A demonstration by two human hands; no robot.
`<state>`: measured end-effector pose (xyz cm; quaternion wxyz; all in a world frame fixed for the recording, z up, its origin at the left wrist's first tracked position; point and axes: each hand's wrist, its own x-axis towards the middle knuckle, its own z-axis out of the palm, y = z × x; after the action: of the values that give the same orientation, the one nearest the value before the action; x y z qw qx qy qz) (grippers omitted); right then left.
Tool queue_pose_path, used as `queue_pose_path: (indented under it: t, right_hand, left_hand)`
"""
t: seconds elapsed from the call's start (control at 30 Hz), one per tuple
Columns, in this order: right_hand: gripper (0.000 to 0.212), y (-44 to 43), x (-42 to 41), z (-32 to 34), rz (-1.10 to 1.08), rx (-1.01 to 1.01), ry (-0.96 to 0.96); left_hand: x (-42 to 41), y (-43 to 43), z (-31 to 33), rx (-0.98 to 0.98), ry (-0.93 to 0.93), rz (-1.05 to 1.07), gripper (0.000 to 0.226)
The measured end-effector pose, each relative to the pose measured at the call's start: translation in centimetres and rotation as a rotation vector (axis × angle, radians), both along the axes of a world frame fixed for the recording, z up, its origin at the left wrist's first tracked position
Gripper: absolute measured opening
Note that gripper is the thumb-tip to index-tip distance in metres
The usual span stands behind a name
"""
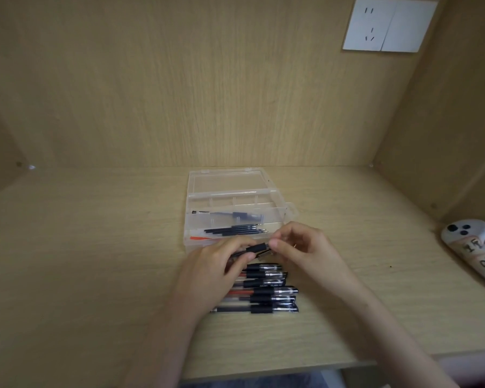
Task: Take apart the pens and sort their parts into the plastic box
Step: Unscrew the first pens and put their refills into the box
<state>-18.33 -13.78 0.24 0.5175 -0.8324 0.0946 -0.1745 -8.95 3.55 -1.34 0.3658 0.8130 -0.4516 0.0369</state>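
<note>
Forearms enter from near edge. Left hand (pixel 216 264) grips black pen (pixel 259 248) round its barrel; right hand (pixel 305 247) pinches its right end w/ thumb & forefinger, just near side of plastic box (pixel 192 222), lid open. Judged early stage. Done: several dark refills (pixel 235 229) in one compartment, barrel parts (pixel 230 214) in next one farther, orange piece (pixel 200 238) at near-left. Left: row of whole pens (pixel 266 289) on desk (pixel 95 247), near the hands. Held pen: black grip sleeve, clear section; whether loosened, cannot tell.
</note>
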Motion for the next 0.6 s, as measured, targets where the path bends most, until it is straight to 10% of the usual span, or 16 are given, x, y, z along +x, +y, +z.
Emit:
queue_pose_path:
  t: [0.13,0.33,0.6]
  right_hand:
    - [0.046,0.44,0.04,0.3,-0.053,-0.006,-0.008]
    - [0.008,-0.13,-0.13,-0.42,0.015,0.053,-0.008]
    - [0.033,0.59,0.09,-0.28,-0.021,0.076,-0.047]
  left_hand:
    - [0.04,0.02,0.01,-0.001,0.006,0.007,0.023]
    - [0.03,-0.04,-0.03,0.004,-0.008,0.006,0.024]
    - [0.0,0.04,0.13,-0.022,0.004,0.006,0.023]
